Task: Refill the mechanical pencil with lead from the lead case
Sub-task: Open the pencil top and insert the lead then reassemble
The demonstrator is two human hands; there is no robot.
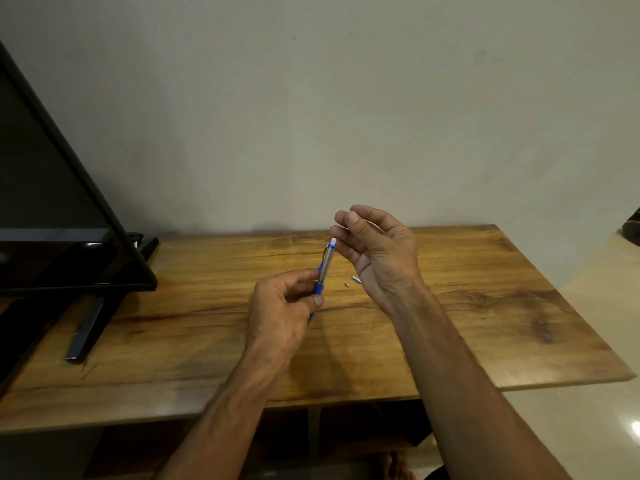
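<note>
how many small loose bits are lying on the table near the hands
2: one small grey piece lies on the wooden table, and a second piece lies beside the right hand. More may be hidden behind that hand.

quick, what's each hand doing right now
Left hand: closed around the lower part of the mechanical pencil, held upright.
Right hand: fingertips pinched together above the pencil's top; whether they hold anything cannot be told.

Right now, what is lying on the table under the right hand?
Two small grey pieces lie on the wooden table beside the right hand. Anything further beneath the palm and wrist is covered.
</note>
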